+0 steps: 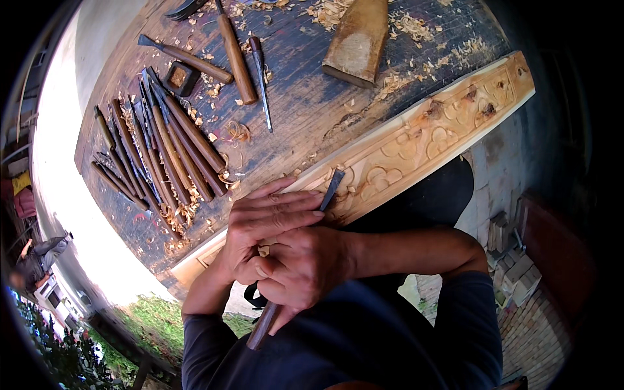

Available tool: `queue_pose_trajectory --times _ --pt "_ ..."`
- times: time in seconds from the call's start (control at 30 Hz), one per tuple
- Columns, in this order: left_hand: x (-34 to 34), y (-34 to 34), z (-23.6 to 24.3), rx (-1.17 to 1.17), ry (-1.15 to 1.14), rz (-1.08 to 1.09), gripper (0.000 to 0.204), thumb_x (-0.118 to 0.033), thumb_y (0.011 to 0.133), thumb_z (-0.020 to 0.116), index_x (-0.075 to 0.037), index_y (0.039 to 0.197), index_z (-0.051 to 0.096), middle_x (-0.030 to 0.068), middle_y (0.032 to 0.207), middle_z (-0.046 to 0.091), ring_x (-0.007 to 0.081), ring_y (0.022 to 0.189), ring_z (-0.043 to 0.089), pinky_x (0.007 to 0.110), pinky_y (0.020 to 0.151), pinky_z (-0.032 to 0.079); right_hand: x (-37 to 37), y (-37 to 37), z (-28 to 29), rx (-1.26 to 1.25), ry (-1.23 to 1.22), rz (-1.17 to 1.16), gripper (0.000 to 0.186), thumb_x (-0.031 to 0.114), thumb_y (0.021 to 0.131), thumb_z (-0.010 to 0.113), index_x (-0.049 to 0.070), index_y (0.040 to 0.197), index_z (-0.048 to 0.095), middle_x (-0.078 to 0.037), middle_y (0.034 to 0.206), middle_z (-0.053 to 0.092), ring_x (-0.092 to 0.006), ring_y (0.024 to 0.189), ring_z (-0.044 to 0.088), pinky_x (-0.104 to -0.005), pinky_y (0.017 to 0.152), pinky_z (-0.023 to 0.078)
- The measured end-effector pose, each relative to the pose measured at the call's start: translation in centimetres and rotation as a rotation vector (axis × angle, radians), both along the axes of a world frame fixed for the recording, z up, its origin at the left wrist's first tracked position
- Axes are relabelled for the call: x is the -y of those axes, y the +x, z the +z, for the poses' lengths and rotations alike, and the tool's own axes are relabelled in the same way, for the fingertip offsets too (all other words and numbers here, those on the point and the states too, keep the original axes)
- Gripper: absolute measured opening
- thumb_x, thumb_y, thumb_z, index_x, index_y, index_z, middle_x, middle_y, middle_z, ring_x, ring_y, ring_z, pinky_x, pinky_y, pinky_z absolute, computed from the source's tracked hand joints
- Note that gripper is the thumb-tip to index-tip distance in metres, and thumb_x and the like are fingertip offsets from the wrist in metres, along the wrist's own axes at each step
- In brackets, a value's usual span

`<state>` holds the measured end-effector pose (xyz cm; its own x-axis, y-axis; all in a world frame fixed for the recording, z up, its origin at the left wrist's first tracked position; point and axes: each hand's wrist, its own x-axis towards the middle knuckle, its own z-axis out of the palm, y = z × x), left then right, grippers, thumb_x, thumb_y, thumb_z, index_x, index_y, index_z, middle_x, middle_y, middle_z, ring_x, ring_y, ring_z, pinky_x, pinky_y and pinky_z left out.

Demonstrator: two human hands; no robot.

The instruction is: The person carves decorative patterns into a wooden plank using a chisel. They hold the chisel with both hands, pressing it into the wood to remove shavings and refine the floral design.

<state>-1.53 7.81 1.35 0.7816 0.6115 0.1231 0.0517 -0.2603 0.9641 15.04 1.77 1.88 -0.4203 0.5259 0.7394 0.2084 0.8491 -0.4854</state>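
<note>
A carving chisel runs slantwise through my two hands, its flat dark blade resting on a pale carved wooden board. My right hand is closed round the wooden handle, whose butt end sticks out below the fist. Across the board lies my left hand, its long fingers together and their tips against the chisel just behind the blade. The left palm and the middle of the chisel are hidden by the hands. Relief shapes like flowers and scrolls cover the board's surface beyond the blade.
Several wooden-handled chisels lie in a row on the worn workbench. A wooden mallet block, a small dark square box, a thin screwdriver-like tool and curled shavings are farther back. Stacked bricks stand at the right.
</note>
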Motion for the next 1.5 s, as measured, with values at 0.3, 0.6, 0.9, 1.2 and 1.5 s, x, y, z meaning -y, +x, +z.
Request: queue_pose_trajectory --times 0.3,0.6,0.9,1.2,1.5 --pt "-0.2 0.0 0.0 -0.038 0.029 -0.035 0.096 -0.072 0.110 0.029 0.009 0.123 0.079 0.0299 0.127 0.077 0.0477 0.127 0.073 0.062 0.120 0.044 -0.4 -0.4 -0.5 -0.002 0.009 -0.021 0.064 0.062 0.091 0.064 0.002 0.068 0.062 -0.012 0.074 0.056 -0.0247 0.068 0.066 -0.0397 0.064 0.056" --pt "-0.8 0.4 0.2 -0.067 -0.010 -0.067 0.095 -0.072 0.109 0.029 0.008 0.130 0.076 0.0297 0.132 0.075 0.0465 0.127 0.071 0.061 0.118 0.044 -0.7 0.3 -1.0 0.001 -0.049 0.005 0.069 0.070 0.082 0.076 0.003 0.071 0.058 -0.010 0.069 0.057 -0.0249 0.067 0.066 -0.0399 0.062 0.054" --pt "-0.3 0.0 -1.6 0.105 0.057 -0.026 0.123 -0.098 0.093 0.030 0.011 0.126 0.076 0.0302 0.122 0.078 0.0470 0.120 0.075 0.063 0.116 0.045 -0.6 0.2 -0.2 -0.023 -0.104 -0.010 0.068 0.068 0.087 0.078 0.003 0.074 0.059 -0.009 0.071 0.059 -0.0256 0.066 0.066 -0.0378 0.063 0.054" --pt "0.0 -0.4 -1.3 0.082 0.025 -0.016 0.129 -0.102 0.091 0.025 0.012 0.124 0.077 0.0320 0.117 0.078 0.0487 0.118 0.077 0.065 0.118 0.044 -0.4 -0.9 -0.5 -0.082 -0.097 -0.057 0.079 0.080 0.082 0.072 0.003 0.083 0.057 -0.005 0.063 0.051 -0.0219 0.057 0.061 -0.0386 0.056 0.047" --pt "-0.4 0.0 -0.7 0.072 0.009 -0.035 0.086 -0.066 0.095 0.052 0.010 0.126 0.075 0.0315 0.123 0.077 0.0476 0.120 0.075 0.063 0.119 0.044 -0.7 -0.4 -0.4 -0.043 -0.062 -0.097 0.082 0.076 0.083 0.071 -0.005 0.093 0.062 -0.009 0.068 0.057 -0.0258 0.062 0.067 -0.0411 0.061 0.053"
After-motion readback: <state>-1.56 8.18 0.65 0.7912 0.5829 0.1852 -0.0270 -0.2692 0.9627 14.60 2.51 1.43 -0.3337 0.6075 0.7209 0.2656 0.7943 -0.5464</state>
